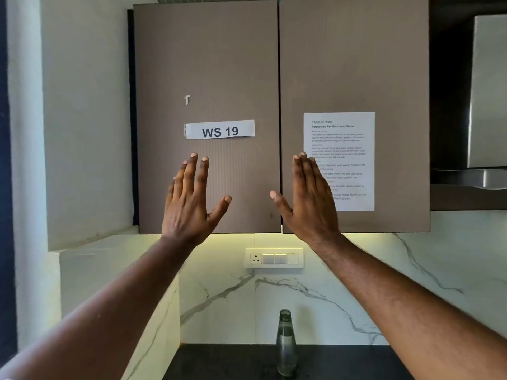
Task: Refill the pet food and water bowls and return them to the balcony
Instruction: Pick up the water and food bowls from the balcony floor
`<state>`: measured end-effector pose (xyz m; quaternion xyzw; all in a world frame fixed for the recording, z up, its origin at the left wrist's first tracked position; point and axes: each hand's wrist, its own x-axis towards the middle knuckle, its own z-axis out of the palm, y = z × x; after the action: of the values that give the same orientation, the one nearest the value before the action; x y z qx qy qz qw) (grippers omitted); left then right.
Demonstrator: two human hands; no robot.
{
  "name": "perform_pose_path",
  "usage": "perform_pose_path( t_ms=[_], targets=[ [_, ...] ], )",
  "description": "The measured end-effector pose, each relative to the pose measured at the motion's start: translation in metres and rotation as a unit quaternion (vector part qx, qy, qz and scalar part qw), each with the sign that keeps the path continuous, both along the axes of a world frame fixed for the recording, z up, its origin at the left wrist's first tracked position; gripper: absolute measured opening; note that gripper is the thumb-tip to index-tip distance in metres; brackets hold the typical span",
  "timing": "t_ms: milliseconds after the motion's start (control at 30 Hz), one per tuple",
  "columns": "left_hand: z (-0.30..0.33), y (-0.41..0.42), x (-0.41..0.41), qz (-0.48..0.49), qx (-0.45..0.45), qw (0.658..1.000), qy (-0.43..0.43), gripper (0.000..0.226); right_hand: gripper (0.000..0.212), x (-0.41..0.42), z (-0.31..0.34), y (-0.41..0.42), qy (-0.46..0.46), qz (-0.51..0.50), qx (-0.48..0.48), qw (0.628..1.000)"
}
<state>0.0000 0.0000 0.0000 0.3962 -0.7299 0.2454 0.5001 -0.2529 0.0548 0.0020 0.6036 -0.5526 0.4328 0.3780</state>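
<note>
Two bare hands are raised in front of a brown, ribbed-laminate wall cabinet (208, 64) with two closed doors. The left hand (189, 204) is held up before the left door, back toward the camera, fingers straight and spread, thumb out to the side; it holds nothing. The right hand (311, 200) is held up before the right door, fingers straight and close together, thumb out toward the seam between the doors; it too holds nothing. Whether either hand touches the cabinet cannot be told.

On the left door, above the left hand, is one white paper strip printed "WS 19" (219, 129). On the right door is one white printed task sheet (345, 138), its lower left part hidden by the right hand.

Below the cabinet, on the white marble-veined backsplash (343, 297), sits one white switch panel (274, 258) with one socket and three switches. Further below the cabinet, one clear grey-tinted bottle (286, 344), uncapped, stands upright on the black countertop (233, 363). To the right of the cabinet hangs one steel range hood (482, 105).

No pet food or water bowl is in view.
</note>
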Motion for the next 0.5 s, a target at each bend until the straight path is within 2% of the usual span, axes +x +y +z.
perform_pose_path(
  t_ms=[200,500],
  targets=[
    [-0.012,0.031,0.028,-0.011,0.032,0.997,0.067,0.083,0.083,0.026,-0.013,0.001,-0.025,0.083,0.007,0.996],
    [-0.042,0.105,0.081,0.062,0.049,0.991,0.108,0.082,0.08,0.089,-0.047,0.023,-0.077,0.246,0.02,0.966]
  ],
)
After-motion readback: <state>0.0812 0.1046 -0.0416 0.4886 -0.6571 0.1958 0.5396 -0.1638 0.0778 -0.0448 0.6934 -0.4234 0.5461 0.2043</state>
